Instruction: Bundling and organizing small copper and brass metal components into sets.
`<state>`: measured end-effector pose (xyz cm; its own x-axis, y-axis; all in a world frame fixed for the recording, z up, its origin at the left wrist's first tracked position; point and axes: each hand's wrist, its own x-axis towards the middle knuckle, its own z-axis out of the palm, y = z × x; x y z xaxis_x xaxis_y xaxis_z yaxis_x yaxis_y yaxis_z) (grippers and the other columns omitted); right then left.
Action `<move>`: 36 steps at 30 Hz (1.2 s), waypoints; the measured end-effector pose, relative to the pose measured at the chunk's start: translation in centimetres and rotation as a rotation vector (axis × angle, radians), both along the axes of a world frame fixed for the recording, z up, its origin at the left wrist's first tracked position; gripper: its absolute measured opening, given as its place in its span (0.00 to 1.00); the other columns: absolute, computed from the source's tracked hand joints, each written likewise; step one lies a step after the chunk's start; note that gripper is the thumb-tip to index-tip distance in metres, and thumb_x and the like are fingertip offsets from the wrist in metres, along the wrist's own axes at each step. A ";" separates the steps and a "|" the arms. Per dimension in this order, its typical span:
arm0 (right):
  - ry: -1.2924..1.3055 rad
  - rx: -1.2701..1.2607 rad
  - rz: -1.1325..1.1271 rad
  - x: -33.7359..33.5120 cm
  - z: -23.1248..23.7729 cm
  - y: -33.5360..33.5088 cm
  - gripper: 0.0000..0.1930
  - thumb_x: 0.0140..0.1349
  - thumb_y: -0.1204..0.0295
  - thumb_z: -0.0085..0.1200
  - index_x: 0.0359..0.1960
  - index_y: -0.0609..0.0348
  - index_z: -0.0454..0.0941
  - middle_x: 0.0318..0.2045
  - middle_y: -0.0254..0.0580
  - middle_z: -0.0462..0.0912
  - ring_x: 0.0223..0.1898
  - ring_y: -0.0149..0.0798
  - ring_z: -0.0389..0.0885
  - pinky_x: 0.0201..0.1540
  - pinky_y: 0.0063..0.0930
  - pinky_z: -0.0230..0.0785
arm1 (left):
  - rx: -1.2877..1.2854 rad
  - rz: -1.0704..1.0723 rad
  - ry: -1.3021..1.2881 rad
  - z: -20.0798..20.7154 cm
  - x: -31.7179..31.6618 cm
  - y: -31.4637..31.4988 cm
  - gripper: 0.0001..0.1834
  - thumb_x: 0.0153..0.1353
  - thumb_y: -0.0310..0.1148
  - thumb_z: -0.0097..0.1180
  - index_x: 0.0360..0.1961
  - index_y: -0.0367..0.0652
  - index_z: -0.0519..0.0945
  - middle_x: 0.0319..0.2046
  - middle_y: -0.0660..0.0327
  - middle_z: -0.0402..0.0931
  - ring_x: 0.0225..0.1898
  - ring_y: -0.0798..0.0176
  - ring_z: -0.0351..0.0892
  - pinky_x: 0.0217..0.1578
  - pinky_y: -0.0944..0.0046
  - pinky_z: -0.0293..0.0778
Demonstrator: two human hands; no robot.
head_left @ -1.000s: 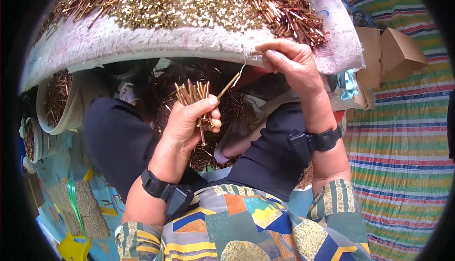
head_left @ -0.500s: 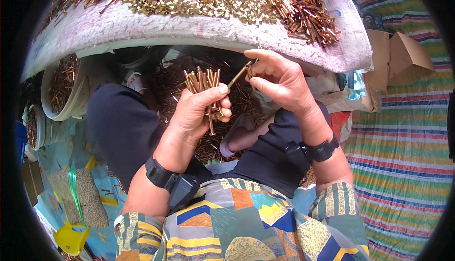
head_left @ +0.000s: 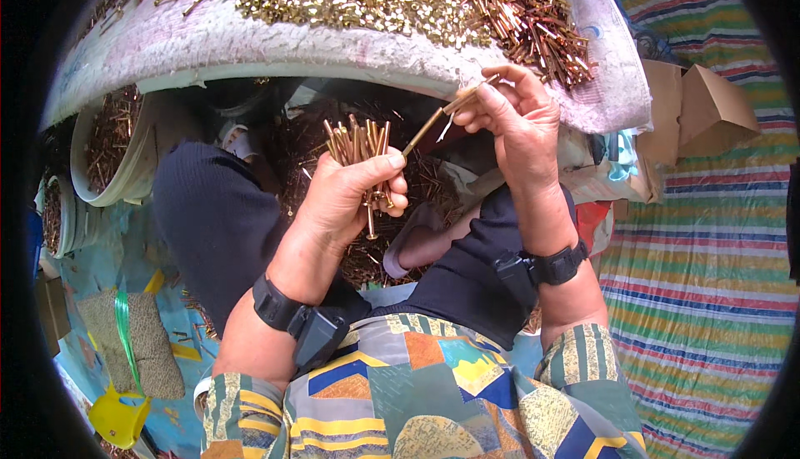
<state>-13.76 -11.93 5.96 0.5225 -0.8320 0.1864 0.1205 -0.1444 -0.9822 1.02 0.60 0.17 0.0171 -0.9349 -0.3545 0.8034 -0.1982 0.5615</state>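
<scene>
A bundle of long brass-coloured bolts [head_left: 357, 138] stands in my left hand [head_left: 346, 196], which is closed around it, with some heads poking out below the fingers. One more bolt [head_left: 423, 131] slants up and right from between that thumb and forefinger. My right hand [head_left: 521, 117] pinches a slim copper-coloured metal rod or sleeve [head_left: 472, 96]; its near end lies close to the slanting bolt's tip, and I cannot tell whether they touch. Just beyond the hands, a padded work surface [head_left: 333, 50] bears a heap of small shiny nut-like pieces [head_left: 358, 5] and many copper-coloured rods [head_left: 542, 21].
White buckets [head_left: 137, 163] of metal rods stand at the left. More rods [head_left: 362, 263] lie between my legs. A patterned cushion [head_left: 137, 342] and a yellow plastic scoop-like thing [head_left: 119, 417] are at lower left. A cardboard box [head_left: 708, 113] sits on the striped sheet [head_left: 708, 292] at right.
My right hand has moved up and slightly right, away from the slanting bolt's tip, and a longer copper-coloured piece now shows in its pinch. My left hand has barely moved.
</scene>
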 end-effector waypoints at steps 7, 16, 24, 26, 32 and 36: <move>0.026 0.160 0.082 -0.4 0.3 -0.2 0.07 0.60 0.74 0.46 0.36 0.66 0.72 0.27 0.48 0.80 0.21 0.32 0.79 0.21 0.16 0.70 | -0.003 0.006 -0.122 0.5 0.1 0.1 0.08 0.50 0.29 0.58 0.30 0.38 0.75 0.17 0.61 0.73 0.15 0.68 0.75 0.16 0.69 0.74; 0.345 0.162 0.332 0.7 1.5 0.3 0.07 0.58 0.72 0.51 0.29 0.64 0.76 0.19 0.36 0.78 0.17 0.22 0.73 0.18 0.12 0.63 | -0.057 0.070 0.060 0.0 0.3 -0.1 0.08 0.51 0.28 0.57 0.32 0.38 0.74 0.17 0.62 0.73 0.17 0.67 0.75 0.17 0.69 0.73; 1.011 -0.822 -0.301 3.4 -1.0 -8.0 0.11 0.47 0.62 0.57 0.24 0.56 0.78 0.24 0.47 0.80 0.28 0.46 0.79 0.34 0.34 0.71 | -0.024 0.098 0.096 -0.1 0.7 -0.4 0.08 0.52 0.30 0.57 0.32 0.39 0.73 0.17 0.63 0.72 0.17 0.67 0.74 0.17 0.68 0.73; 1.109 -0.809 -0.310 4.1 -1.1 -8.0 0.09 0.47 0.64 0.55 0.24 0.56 0.76 0.24 0.48 0.79 0.30 0.49 0.78 0.35 0.39 0.70 | -0.023 0.094 0.089 -0.3 0.7 -0.4 0.08 0.52 0.30 0.56 0.32 0.39 0.73 0.17 0.63 0.72 0.17 0.67 0.74 0.17 0.68 0.73; 1.039 -0.894 -0.260 4.3 -1.1 -8.4 0.10 0.45 0.65 0.54 0.28 0.56 0.75 0.24 0.48 0.79 0.29 0.50 0.78 0.35 0.40 0.70 | 0.005 0.094 0.093 -0.4 0.8 -0.2 0.07 0.53 0.30 0.56 0.31 0.40 0.73 0.17 0.63 0.72 0.17 0.67 0.74 0.17 0.69 0.72; 0.394 -0.161 -0.001 1.5 0.6 -5.6 0.07 0.51 0.76 0.53 0.31 0.64 0.79 0.16 0.36 0.77 0.16 0.23 0.73 0.18 0.16 0.63 | 0.014 0.107 0.094 -0.4 0.7 -0.2 0.05 0.53 0.30 0.55 0.28 0.41 0.73 0.17 0.63 0.72 0.16 0.68 0.73 0.17 0.69 0.72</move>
